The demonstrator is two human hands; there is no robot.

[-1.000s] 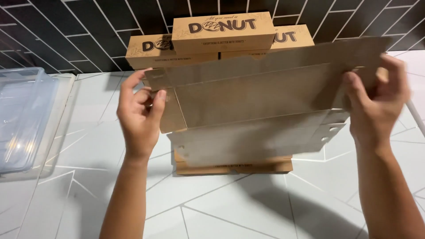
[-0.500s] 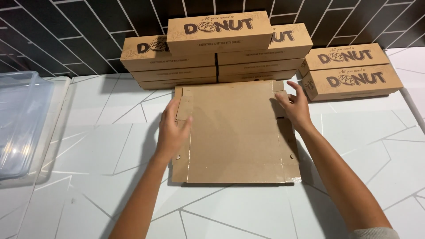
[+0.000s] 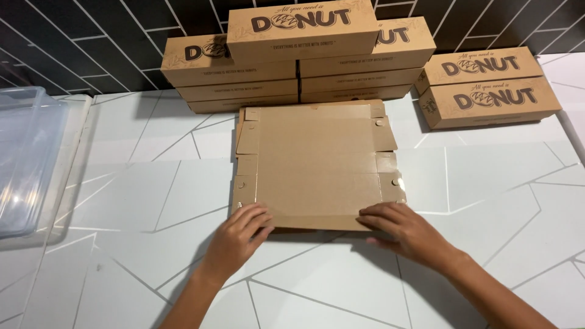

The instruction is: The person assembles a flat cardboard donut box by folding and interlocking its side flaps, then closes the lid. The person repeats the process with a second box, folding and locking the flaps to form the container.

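Observation:
A flat, unfolded brown cardboard box blank (image 3: 317, 164) lies on the white table (image 3: 122, 201) on top of a stack of similar blanks. My left hand (image 3: 241, 231) rests with its fingertips on the near left edge of the blank. My right hand (image 3: 405, 228) lies palm down at the near right edge, fingers touching the cardboard. Neither hand grips anything.
Several assembled long brown printed boxes (image 3: 298, 55) are stacked against the dark tiled wall behind the blank. Two more such boxes (image 3: 487, 85) stand stacked at the right. A clear plastic bin (image 3: 27, 158) sits at the left edge.
The blank was held up in both hands, then laid flat. My hands have slid from its far corners down to its near edge.

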